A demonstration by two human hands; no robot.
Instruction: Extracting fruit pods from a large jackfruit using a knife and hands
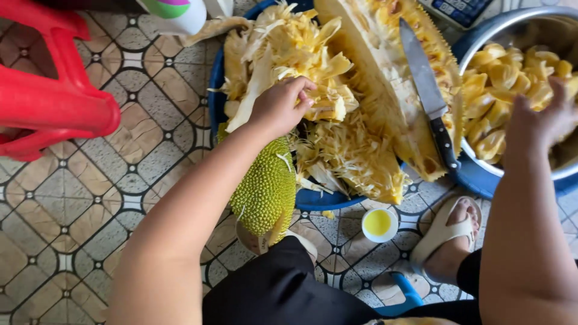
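My left hand (280,107) rests fingers-down in a heap of pale yellow jackfruit fibres and rind (301,66) piled in a blue basin (215,90). A green spiky jackfruit piece (266,189) hangs over the basin's near rim under my left wrist. My right hand (542,123) hovers over a metal bowl (512,24) filled with yellow jackfruit pods (503,75), fingers spread, blurred. A large cut jackfruit section (391,78) lies between the basin and the bowl. A black-handled knife (428,96) lies on that section.
A red plastic stool (51,90) stands at the left on patterned floor tiles. A small white cup of yellow oil (379,224) sits on the floor near my sandalled foot (448,238). A scale's corner (460,9) shows at the top.
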